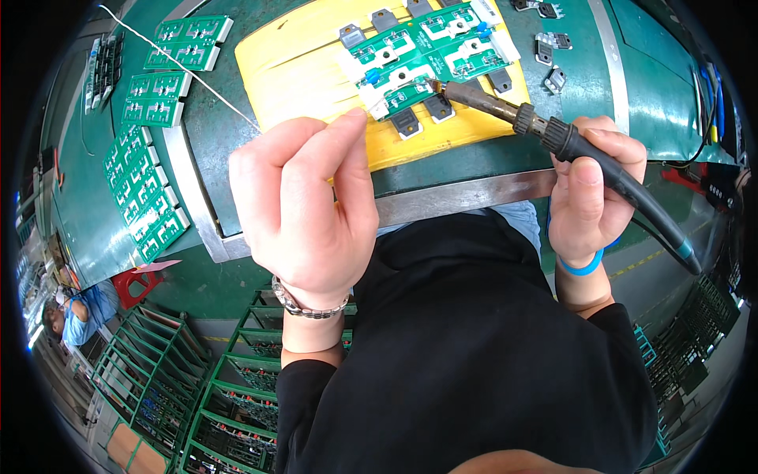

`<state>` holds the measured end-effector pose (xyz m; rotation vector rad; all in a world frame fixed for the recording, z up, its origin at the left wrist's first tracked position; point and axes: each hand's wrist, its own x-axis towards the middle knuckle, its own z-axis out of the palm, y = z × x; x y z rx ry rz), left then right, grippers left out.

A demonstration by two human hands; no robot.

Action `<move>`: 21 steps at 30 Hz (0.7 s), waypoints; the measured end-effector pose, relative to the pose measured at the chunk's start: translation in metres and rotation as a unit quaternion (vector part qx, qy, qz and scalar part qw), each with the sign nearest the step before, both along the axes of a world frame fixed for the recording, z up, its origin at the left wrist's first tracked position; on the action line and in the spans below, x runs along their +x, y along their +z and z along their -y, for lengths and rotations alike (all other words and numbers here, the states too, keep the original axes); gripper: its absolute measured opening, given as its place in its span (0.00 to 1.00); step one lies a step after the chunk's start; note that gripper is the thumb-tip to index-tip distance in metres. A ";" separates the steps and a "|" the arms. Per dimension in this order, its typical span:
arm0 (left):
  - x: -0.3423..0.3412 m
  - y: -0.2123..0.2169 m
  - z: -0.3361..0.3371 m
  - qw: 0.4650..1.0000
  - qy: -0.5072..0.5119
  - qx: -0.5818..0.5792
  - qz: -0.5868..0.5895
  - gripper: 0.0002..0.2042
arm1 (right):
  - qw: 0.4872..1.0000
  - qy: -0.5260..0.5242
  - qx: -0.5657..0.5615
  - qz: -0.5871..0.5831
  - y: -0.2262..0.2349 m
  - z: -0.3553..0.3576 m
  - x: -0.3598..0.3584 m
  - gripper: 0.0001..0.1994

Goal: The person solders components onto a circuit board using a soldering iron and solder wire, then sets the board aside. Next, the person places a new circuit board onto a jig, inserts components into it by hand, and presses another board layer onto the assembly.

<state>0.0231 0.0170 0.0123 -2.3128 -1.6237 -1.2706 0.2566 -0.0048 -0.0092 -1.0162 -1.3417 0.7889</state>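
Observation:
My right hand (pixel 594 186) grips the black handle of a soldering iron (pixel 564 142). The iron's tip meets the near edge of a green circuit board (pixel 410 59), among its solder points. Black three-legged transistors (pixel 407 122) stick out along the board's near and far sides. Beneath the board lies a yellow pad (pixel 296 67). My left hand (pixel 312 193) is closed in a pinch at the board's near left corner. A thin solder wire (pixel 178 63) runs from the upper left into that hand; the end at the fingertips is too small to make out.
Stacked green boards (pixel 146 193) lie on the green table at the left, with a black rack of parts (pixel 103 71) beyond. Loose transistors (pixel 545 51) sit right of the pad. A metal strip (pixel 466 193) edges the table. Green racks (pixel 237 403) stand below; a person in blue (pixel 91 312) is far left.

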 end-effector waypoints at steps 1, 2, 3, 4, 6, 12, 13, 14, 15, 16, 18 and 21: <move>0.000 0.000 0.000 1.000 0.000 0.000 0.000 0.10 | 1.000 0.000 0.000 0.000 0.000 0.000 0.000 0.14; 0.001 -0.001 -0.001 1.000 -0.004 0.003 0.002 0.10 | 1.000 0.000 0.000 -0.001 0.000 0.000 0.000 0.14; 0.001 -0.001 -0.002 1.000 -0.009 0.005 0.003 0.10 | 1.000 0.000 0.000 -0.002 -0.001 0.000 0.001 0.14; 0.002 -0.004 -0.002 1.000 -0.009 0.006 0.004 0.10 | 1.000 0.000 0.000 -0.001 -0.001 0.000 0.001 0.14; 0.003 -0.009 0.000 0.999 -0.016 0.002 0.035 0.13 | 1.000 0.001 0.006 0.003 -0.001 -0.001 0.001 0.14; 0.000 -0.002 -0.003 0.999 -0.011 0.033 -0.006 0.10 | 1.000 0.001 -0.002 -0.002 -0.001 0.001 0.000 0.15; -0.003 0.003 -0.003 0.999 -0.012 0.033 -0.006 0.10 | 1.000 0.000 -0.002 -0.002 -0.001 0.000 0.001 0.15; -0.007 0.008 -0.002 0.994 0.036 0.065 -0.080 0.10 | 1.000 -0.010 0.011 0.003 -0.003 0.000 0.002 0.15; -0.011 0.011 -0.001 0.980 0.084 0.097 -0.153 0.10 | 0.999 -0.021 0.025 0.009 -0.004 0.001 0.003 0.15; -0.015 0.010 -0.002 0.977 0.092 0.107 -0.159 0.10 | 0.999 -0.022 0.024 0.010 -0.003 0.001 0.004 0.15; -0.022 0.008 -0.005 0.991 0.031 0.084 -0.102 0.08 | 0.998 0.012 0.019 -0.063 -0.001 0.002 0.005 0.15; -0.003 -0.005 0.008 0.966 0.076 -0.060 0.241 0.09 | 0.999 0.000 0.019 -0.046 -0.002 0.002 0.006 0.15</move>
